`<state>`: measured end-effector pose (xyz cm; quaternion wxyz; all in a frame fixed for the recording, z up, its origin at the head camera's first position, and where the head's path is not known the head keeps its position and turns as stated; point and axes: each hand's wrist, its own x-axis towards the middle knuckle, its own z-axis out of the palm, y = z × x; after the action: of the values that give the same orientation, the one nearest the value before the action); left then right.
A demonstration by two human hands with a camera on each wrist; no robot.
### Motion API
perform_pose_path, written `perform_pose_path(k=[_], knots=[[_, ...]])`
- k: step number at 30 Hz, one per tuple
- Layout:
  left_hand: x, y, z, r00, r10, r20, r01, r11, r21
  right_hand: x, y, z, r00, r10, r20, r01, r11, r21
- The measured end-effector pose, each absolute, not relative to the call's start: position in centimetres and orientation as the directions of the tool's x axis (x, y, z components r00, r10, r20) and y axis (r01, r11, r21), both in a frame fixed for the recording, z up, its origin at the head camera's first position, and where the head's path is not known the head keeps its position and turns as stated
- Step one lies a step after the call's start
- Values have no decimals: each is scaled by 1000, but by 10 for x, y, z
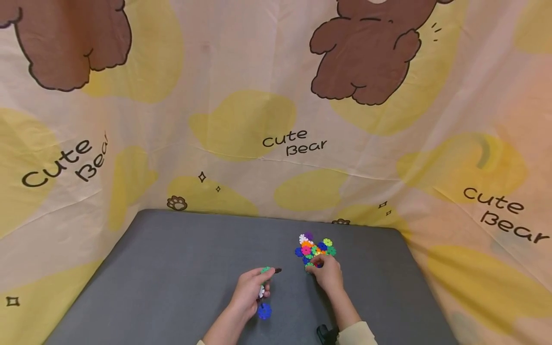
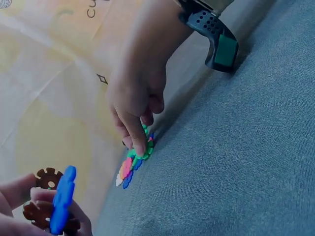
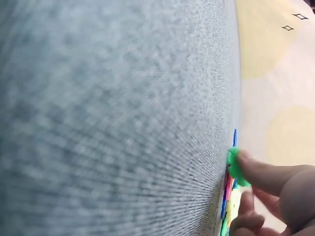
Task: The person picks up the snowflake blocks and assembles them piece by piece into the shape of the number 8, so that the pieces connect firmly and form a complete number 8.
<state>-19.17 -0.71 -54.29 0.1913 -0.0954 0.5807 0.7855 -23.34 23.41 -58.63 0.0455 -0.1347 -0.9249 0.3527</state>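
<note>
My left hand (image 1: pixel 251 290) grips several notched plastic snowflake discs that look linked together. Among them are a blue disc (image 1: pixel 264 311), a white disc (image 1: pixel 261 291) and a green one (image 1: pixel 265 270); brown discs (image 2: pixel 38 212) show beside the blue in the left wrist view. Over the near edge of a colourful pile of discs (image 1: pixel 306 249), my right hand (image 1: pixel 328 274) pinches a green snowflake disc (image 3: pixel 237 167) between thumb and fingers. Whether that disc has left the pile, I cannot tell. The fingers partly cover the pile.
A grey cloth-covered table (image 1: pixel 185 268) lies under both hands. Curtains (image 1: pixel 241 158) printed with bears stand round its back and sides. A black strap device (image 1: pixel 326 334) sits at the right wrist, close to the tabletop.
</note>
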Motion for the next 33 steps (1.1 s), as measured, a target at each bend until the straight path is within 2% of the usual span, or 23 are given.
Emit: perform_pose_path(k=[10,16,20,33], knots=[[-189,-11,-543,-891,226,-393,-440,-218,871,-215,221,-575,-956,275,-99,216,432,-876],[-190,-11,-541,-893,233,-384,-433,-222,873,-195,199,-562,-955,273,-118,190,254,-948],[-192,-12,-541,-897,225,-381,-427,-215,879,-187,186,-553,-965,250,-79,136,216,-967],[-191,-7,-539,-892,266,-365,-421,-202,884,-184,165,-547,-985,175,-4,47,242,-969]])
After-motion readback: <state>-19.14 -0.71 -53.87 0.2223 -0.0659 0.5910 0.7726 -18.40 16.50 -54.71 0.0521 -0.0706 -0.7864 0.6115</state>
